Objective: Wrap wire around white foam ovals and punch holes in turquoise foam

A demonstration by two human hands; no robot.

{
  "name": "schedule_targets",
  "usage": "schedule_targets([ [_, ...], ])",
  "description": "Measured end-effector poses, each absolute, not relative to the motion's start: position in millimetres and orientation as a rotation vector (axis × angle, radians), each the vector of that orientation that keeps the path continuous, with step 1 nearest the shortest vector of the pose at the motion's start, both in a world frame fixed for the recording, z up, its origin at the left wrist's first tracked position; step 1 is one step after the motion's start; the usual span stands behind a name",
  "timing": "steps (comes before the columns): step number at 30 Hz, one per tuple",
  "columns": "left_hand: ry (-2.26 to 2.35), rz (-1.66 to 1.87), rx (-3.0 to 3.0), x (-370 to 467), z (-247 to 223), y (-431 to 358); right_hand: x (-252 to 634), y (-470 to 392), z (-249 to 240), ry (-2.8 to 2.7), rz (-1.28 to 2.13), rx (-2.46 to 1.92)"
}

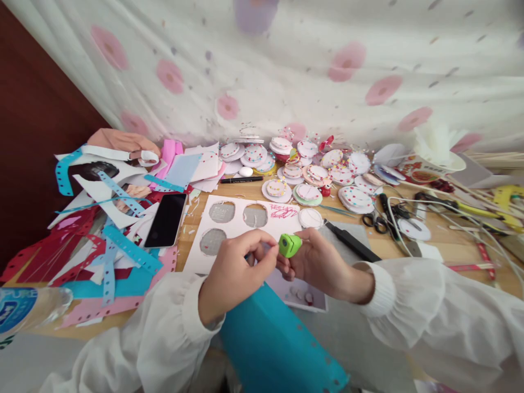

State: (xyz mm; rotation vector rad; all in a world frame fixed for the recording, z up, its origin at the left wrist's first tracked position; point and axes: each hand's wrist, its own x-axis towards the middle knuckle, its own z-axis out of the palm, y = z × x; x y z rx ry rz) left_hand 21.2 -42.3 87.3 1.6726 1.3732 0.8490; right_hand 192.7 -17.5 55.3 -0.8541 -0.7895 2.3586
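Observation:
My right hand (315, 265) holds a small bright green craft punch (290, 245) in its fingers, with a dark round opening facing left. Close to its left side is my left hand (241, 267), thumb and forefinger pinched together; anything between those tips is too small to make out. A blue paper sheet (282, 338) with punched holes along its right edge runs down from beneath my left hand, which hides its top; I cannot tell whether other fingers grip it. Behind the hands lies a white card (237, 224) with round cutouts. A shallow white tray (321, 308) with small discs sits below my right hand.
Several decorated paper discs (315, 194) are stacked along the back. Paper scraps (131, 251), a phone (166, 220) and a plastic bottle (33, 311) occupy the left. On the right are a black marker-like stick (352, 243), scissors (374, 222), a glue gun (438, 202) and a paper bowl (428, 169).

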Motion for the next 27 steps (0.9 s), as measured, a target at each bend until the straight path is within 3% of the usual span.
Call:
schedule_targets([
  [27, 1.354, 0.810, 1.550, 25, 90, -36, 195, -16, 48, -1.034, 2.172, -0.905],
])
